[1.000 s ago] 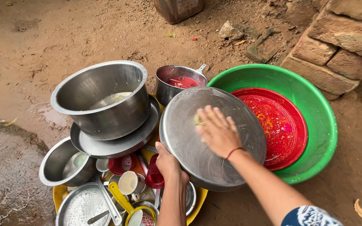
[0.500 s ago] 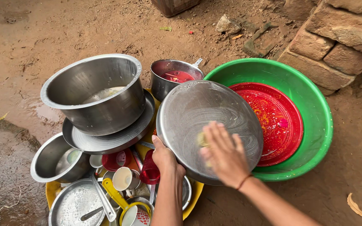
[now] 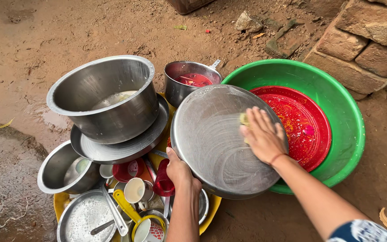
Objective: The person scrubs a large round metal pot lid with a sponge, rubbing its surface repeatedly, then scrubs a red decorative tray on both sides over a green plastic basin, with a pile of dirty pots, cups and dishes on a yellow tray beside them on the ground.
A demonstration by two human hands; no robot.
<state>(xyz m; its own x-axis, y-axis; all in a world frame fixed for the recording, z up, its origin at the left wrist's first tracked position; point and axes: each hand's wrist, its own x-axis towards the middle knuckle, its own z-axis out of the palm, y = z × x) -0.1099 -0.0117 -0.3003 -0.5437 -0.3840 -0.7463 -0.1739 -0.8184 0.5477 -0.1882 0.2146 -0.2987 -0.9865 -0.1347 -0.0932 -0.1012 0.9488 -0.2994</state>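
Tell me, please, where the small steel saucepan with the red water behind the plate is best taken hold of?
Probably by its handle, the short steel stub sticking out from the rim of the saucepan at the back right, reached from the far side. It stands upright with liquid inside, and the big steel plate and large pot crowd its near sides.

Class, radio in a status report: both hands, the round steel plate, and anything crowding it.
Left hand grips round steel plate by its lower rim. Right hand flat on its face, pressing a yellow-green scrubber. Green plastic basin behind; stacked steel pots crowd left.
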